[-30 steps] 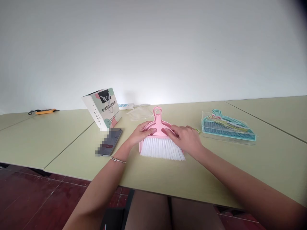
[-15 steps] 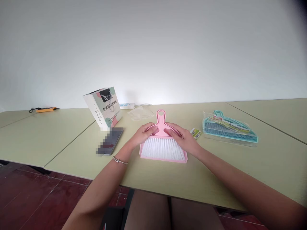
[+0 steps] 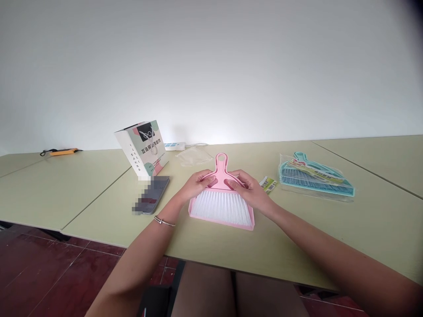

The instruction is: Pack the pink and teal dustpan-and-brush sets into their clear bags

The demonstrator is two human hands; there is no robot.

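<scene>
A small pink dustpan (image 3: 220, 222) lies flat on the pale green table (image 3: 297, 237) in front of me, with a pink brush with white bristles (image 3: 220, 206) nested inside it. My left hand (image 3: 194, 184) grips the left shoulder of the brush and pan, fingers curled over it. My right hand (image 3: 250, 189) grips the right shoulder the same way. The pink handle with its hanging hole (image 3: 221, 162) points away from me between the two hands.
A phone (image 3: 152, 200) lies left of my left hand, behind it a standing printed paper bag (image 3: 142, 147). A packaged teal dustpan set (image 3: 313, 179) lies at the right, a small label (image 3: 268, 184) beside it. A clear plastic wrapper (image 3: 194, 155), power strip (image 3: 174, 145) and orange tool (image 3: 62, 152) sit further back.
The brush bristles, which overhung the pan's front edge, now lie fully inside the pan. Both hands have shifted slightly back toward the handle, and the pan has slid a little toward me.
</scene>
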